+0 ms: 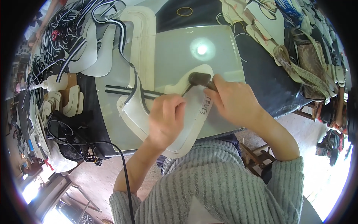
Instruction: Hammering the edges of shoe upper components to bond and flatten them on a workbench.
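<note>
Head view, pale panel (190, 123): on the counter (175, 50), between both hands; smooth, curved-edged, hand-marked; could skid under an off-centre blow.
Striped strip (121, 90): black and white, narrow, reaching under the left hand; likely to creep askew if loosely held.
Left hand (166, 117): fingers curled at the strip (grip's pinch hidden, cannot tell); knuckles perhaps at risk from a stray swing.
Right hand (231, 99): grip wrapped round the dark-headed hammer (199, 78).

Black cable (125, 170), yellow ring (184, 16).
</note>
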`<state>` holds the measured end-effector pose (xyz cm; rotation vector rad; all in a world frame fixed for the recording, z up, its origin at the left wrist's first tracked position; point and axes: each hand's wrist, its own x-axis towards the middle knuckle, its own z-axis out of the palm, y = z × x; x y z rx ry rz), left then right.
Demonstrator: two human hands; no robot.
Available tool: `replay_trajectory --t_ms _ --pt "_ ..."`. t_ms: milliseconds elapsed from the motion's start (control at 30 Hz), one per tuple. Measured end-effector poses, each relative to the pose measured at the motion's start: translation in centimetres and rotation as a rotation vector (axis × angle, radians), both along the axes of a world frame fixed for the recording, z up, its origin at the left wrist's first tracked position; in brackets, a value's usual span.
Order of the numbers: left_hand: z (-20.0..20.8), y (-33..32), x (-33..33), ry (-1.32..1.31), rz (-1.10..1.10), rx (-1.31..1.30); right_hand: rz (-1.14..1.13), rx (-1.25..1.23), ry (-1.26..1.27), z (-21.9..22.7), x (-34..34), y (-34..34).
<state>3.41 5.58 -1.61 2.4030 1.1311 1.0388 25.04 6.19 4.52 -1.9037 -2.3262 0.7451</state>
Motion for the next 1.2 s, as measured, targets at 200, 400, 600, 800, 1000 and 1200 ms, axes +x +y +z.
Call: replay_trajectory --t_ms 200,400,600,800,1000,1200 --pt "0.1 0.1 -0.6 -0.078 0.059 -0.230 -0.006 0.047 0.058 -0.5 0.0 -0.4" --pt "0.0 1.2 -0.8 -0.061 -0.128 -0.068 -0.040 0.060 0.013 -0.8 -0.1 -0.5" --pt "-0.1 1.2 -0.6 -0.027 -0.147 0.033 0.047 0.058 0.033 0.7 -1.8 -1.0" --pt "0.0 1.0 -0.9 0.001 -0.155 0.049 -0.014 0.027 0.081 1.8 -2.1 -0.8" --pt "0.9 2.0 -2.5 -0.014 -0.089 -0.290 -0.015 -0.098 -0.037 0.7 -1.8 -1.5" --pt "1.5 2.7 -1.3 -0.065 -0.074 -0.475 -0.048 -0.083 0.054 -0.3 -1.0 -1.5"
